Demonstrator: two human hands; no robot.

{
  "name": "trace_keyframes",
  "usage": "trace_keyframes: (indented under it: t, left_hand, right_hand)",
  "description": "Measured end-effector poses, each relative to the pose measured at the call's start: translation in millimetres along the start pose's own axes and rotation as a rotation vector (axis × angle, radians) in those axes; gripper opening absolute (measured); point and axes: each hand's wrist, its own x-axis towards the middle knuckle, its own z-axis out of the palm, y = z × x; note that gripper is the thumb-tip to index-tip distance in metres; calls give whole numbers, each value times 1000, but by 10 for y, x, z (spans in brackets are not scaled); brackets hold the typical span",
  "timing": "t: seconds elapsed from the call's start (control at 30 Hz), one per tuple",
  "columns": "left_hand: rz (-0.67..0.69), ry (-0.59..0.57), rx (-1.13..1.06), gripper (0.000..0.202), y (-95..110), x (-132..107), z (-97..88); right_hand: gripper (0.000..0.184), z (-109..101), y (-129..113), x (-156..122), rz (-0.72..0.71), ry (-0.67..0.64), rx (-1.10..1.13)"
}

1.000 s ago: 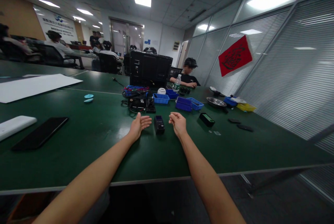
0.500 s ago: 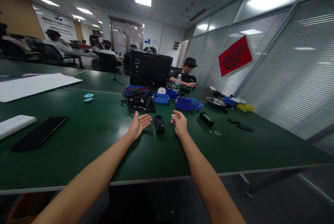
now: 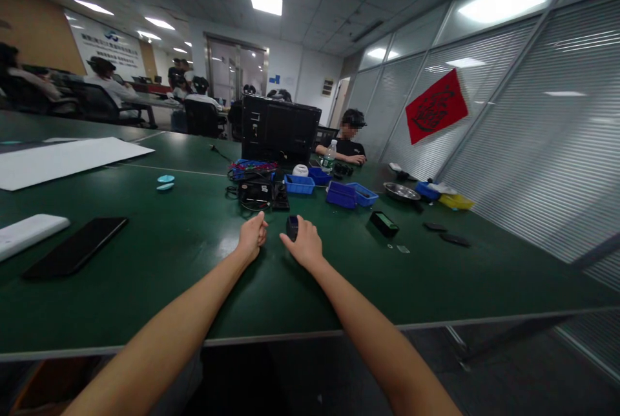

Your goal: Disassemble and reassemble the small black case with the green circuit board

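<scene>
A small black handheld device with a screen [image 3: 291, 227] is on the green table [image 3: 203, 287] in front of me. My right hand [image 3: 305, 243] reaches over it, thumb on the near left side and fingers along the right, covering most of its body. Just left of it, my left hand [image 3: 252, 235] rests on its side with the fingers curled in, and I see nothing in it. Farther right lies an open black box with a green inside [image 3: 384, 223].
Beyond my hands sit a black power unit with cables [image 3: 256, 192], blue trays [image 3: 299, 185], a white ball [image 3: 300, 170], a bottle [image 3: 329, 156] and a monitor [image 3: 279, 128]. A metal bowl [image 3: 402, 191] is at right; a black slab [image 3: 75, 248] lies left. A person [image 3: 352, 135] sits opposite.
My right hand has moved left from beside the black device onto it. The left hand's fingers, spread before, have curled closed.
</scene>
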Motion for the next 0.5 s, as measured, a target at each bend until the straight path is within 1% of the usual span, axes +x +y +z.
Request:
trace_keyframes:
  t: [0.07,0.17,0.27,0.4,0.5]
  left_hand:
    - [-3,-10,-1,38,16,-14,9]
    - [-7,-10,-8,38,28,-20,11]
    - [-16,-11,-8,39,31,-16,4]
    - [-26,-15,-6,39,30,-5,-6]
    - [-33,-19,-7,39,25,7,-15]
  right_hand:
    - [69,19,-56,-26,7,-47,-86]
    - [64,14,-8,12,59,-86,-135]
    - [63,-35,172,105,142,-90,-151]
    - [61,-142,480,216,277,-64,-169]
    - [59,-209,662,263,358,-47,-181]
